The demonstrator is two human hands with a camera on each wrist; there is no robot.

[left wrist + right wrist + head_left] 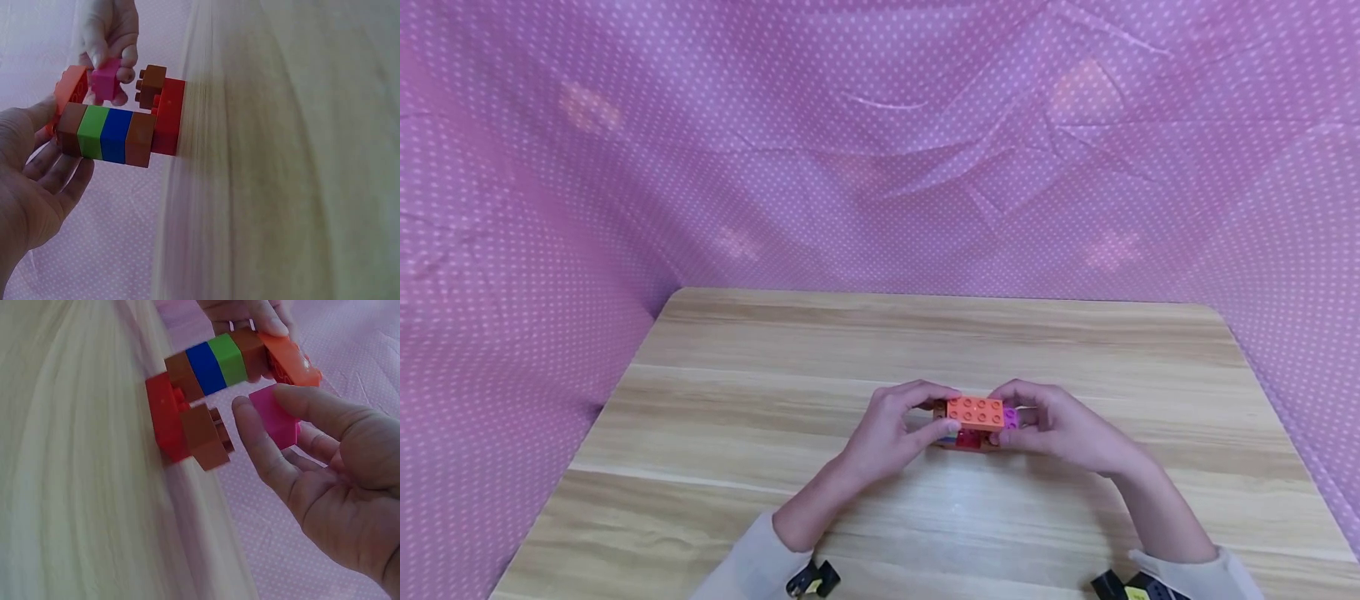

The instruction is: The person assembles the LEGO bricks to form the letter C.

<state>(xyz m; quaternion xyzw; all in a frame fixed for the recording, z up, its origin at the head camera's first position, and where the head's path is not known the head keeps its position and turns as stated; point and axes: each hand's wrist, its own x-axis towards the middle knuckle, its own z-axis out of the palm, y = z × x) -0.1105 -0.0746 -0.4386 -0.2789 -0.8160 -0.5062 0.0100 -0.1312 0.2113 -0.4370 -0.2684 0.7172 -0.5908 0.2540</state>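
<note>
A stack of toy building bricks stands on the table. Its base is a long red brick (164, 419), with a brown brick (205, 434) on one end. From the other end rises a column of brown, blue brick (116, 135), green brick (94, 128) and brown, topped by a long orange brick (975, 412). My left hand (887, 429) grips the upper column, thumb at the orange brick and fingers behind the top brown one. Between thumb and fingers, my right hand (344, 481) pinches a pink brick (275, 417), above the lone brown brick and beneath the orange overhang.
The wooden table (760, 333) has rounded far corners. Pink polka-dot cloth (880, 200) hangs behind it and at both sides. Black wrist devices sit at the left cuff (760, 558) and the right cuff (1202, 575).
</note>
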